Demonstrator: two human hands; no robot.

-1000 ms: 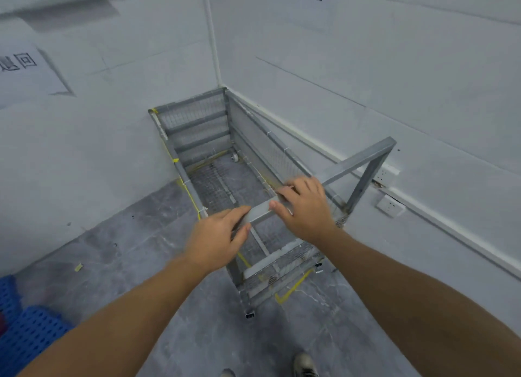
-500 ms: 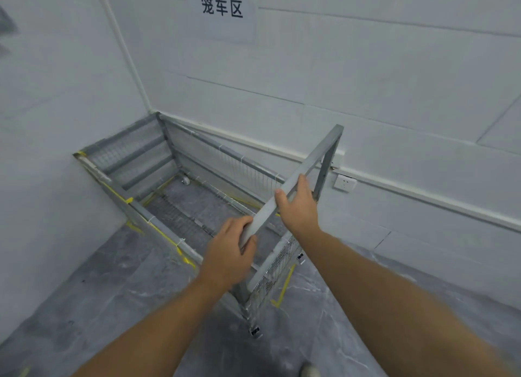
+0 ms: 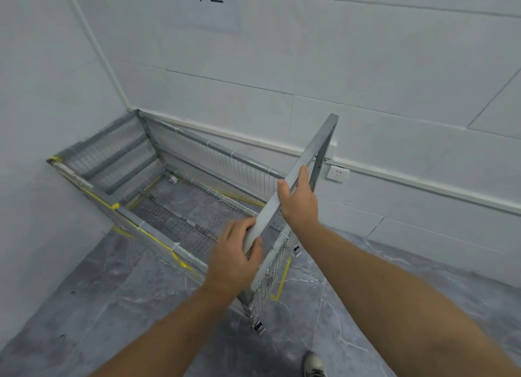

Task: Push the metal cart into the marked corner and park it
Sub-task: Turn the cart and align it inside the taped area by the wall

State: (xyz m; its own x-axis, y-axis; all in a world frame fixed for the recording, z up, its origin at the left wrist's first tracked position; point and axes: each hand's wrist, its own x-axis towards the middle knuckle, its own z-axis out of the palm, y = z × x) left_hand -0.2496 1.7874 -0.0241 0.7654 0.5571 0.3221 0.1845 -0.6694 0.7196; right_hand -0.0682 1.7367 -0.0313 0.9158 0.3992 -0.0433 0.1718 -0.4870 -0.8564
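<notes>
Metal cart (image 3: 180,207) sits tucked into the far-left corner, its far end against the left wall (image 3: 42,94) and its long side along the right-hand wall (image 3: 338,80), under a paper sign (image 3: 200,4). Yellow floor tape (image 3: 282,278) shows beside its near end. Both hands hold the raised handle bar (image 3: 298,173) at the near end: the left hand (image 3: 234,258) is wrapped closed around its lower part, and the right hand (image 3: 298,199) grips further up, fingers curled over the bar. A wall socket (image 3: 337,173) sits just right of the handle. A caster (image 3: 258,327) shows at the near corner, though its angle is probably too blurred to judge.
</notes>
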